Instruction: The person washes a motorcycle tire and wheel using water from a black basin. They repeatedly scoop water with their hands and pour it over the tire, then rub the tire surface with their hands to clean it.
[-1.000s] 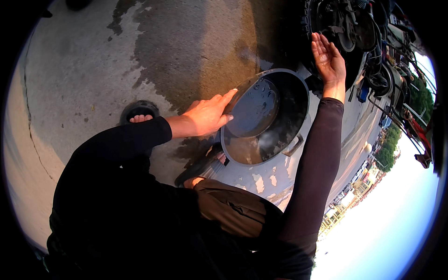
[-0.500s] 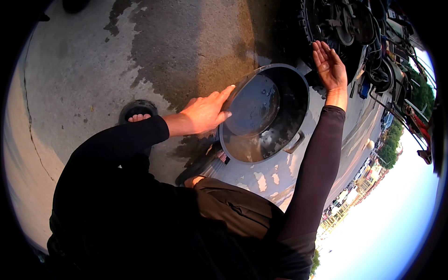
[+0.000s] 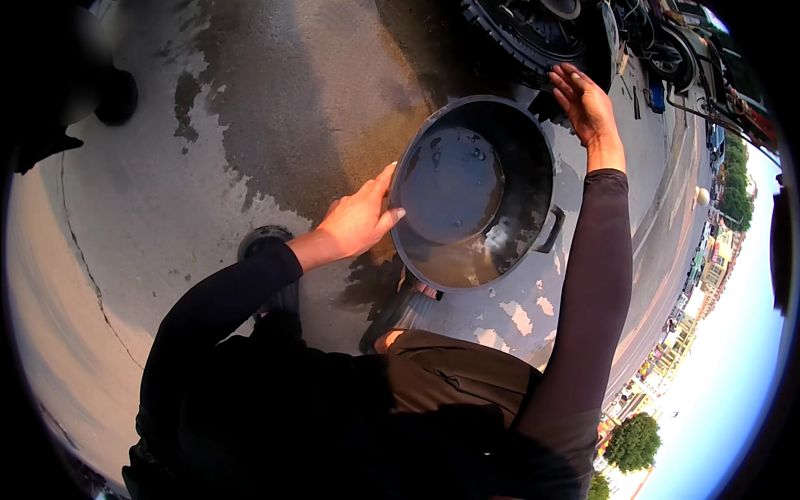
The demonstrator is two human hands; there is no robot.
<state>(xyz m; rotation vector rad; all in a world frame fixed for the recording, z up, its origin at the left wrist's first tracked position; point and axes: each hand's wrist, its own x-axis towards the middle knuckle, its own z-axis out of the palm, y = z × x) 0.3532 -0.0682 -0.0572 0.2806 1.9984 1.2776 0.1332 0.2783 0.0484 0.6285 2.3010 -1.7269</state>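
Observation:
A round black tub [image 3: 529,158] with a side handle is in front of me, with shallow water [image 3: 454,187] and a few bubbles inside. My left hand [image 3: 354,221] is at its left rim. The thumb lies by the edge and the fingers go along the outer wall, partly out of sight, in what looks like a hold. Beyond the tub's far right side, my right hand [image 3: 586,108] is raised with the palm showing and the fingers stretched, slightly bent. Nothing is in it, and it is apart from the rim.
A motorcycle wheel [image 3: 533,37] stands just beyond the tub, with more vehicle parts [image 3: 667,58] to the right. The concrete ground [image 3: 275,108] has wet patches. My feet in dark footwear are close to the tub. At the upper left is a dark shoe [image 3: 117,96].
The tub now faces me more openly and looks less tilted. My left hand stays at its rim, and my right hand stays raised. The whole view has shifted, bringing the wheel nearer the middle.

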